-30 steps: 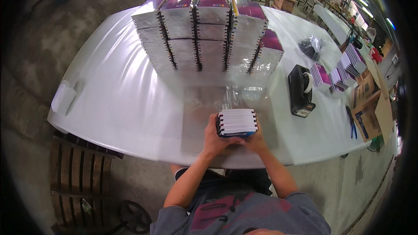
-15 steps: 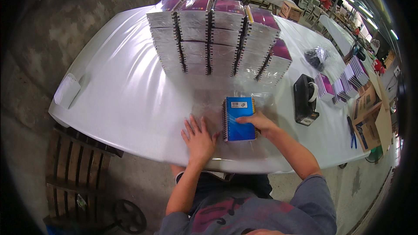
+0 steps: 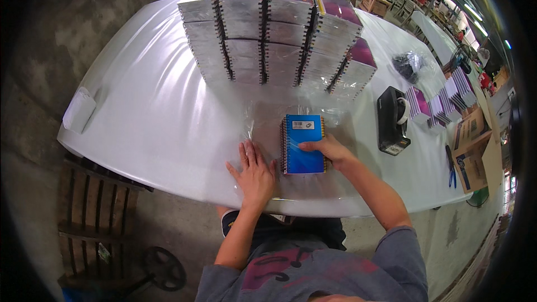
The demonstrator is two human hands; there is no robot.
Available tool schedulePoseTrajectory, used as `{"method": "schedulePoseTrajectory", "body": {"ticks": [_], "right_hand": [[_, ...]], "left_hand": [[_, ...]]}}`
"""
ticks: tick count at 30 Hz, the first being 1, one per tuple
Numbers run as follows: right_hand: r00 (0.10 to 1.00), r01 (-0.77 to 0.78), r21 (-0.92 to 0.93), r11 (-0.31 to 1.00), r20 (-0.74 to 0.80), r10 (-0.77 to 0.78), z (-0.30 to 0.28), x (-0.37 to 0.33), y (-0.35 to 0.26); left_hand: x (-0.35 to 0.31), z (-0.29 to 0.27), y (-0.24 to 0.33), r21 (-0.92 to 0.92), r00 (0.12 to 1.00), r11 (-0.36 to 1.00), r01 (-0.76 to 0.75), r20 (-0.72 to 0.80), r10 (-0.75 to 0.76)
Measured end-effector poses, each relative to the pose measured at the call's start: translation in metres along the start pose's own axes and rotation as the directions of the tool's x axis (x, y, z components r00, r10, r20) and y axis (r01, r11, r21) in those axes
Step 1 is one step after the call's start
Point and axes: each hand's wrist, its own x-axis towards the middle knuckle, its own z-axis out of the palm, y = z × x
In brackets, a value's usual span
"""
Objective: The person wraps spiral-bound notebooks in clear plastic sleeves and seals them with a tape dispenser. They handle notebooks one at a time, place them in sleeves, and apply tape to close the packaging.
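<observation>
A blue spiral-bound notebook [image 3: 306,159], apparently the top of a small stack, lies on a sheet of clear plastic film [image 3: 263,116] near the table's front edge. My right hand [image 3: 331,150] grips its right side, thumb across the cover and fingers down the edge. To the left of the notebook, my left hand [image 3: 255,176] lies flat with fingers stretched out, its fingertips at the film's left part. The film stands up in a crease just beyond those fingertips.
Tall plastic-wrapped stacks of spiral notebooks [image 3: 240,22] rise behind the film. On the right are a black tape dispenser [image 3: 391,123], blue-handled scissors [image 3: 451,165], purple notebooks [image 3: 418,106], crumpled plastic [image 3: 411,67] and a cardboard box [image 3: 471,151]. A white object [image 3: 80,111] sits far left.
My left hand has shifted forward along the film, its fingers drawn closer together, and the film has creased up there. My right hand keeps its hold on the notebook. The view has tilted slightly.
</observation>
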Motion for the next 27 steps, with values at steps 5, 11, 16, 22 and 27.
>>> {"method": "schedulePoseTrajectory", "body": {"ticks": [5, 11, 16, 22, 27], "right_hand": [[0.998, 0.067, 0.01, 0.998, 0.014, -0.067, -0.004, 0.007, 0.01], [0.996, 0.075, 0.015, 0.997, 0.044, -0.076, -0.006, 0.009, 0.014], [0.997, 0.072, -0.003, 0.997, 0.026, -0.072, -0.005, 0.009, 0.01], [0.998, 0.066, -0.03, 0.997, -0.005, -0.066, -0.007, 0.011, 0.012], [0.994, 0.092, 0.013, 0.996, 0.05, -0.093, -0.004, 0.009, 0.007]], "left_hand": [[0.007, -0.007, -0.001, -0.057, 0.983, 0.996, -0.072, 0.166, 0.081], [0.008, 0.007, -0.005, -0.068, 1.0, 0.998, -0.007, 0.016, 0.008], [0.008, 0.008, -0.005, -0.017, 0.999, 1.0, -0.018, 0.033, 0.019], [0.006, -0.01, 0.003, -0.104, 0.999, 0.994, -0.033, 0.014, 0.035], [0.018, -0.022, -0.002, -0.502, 0.968, 0.84, -0.207, -0.228, 0.102]]}}
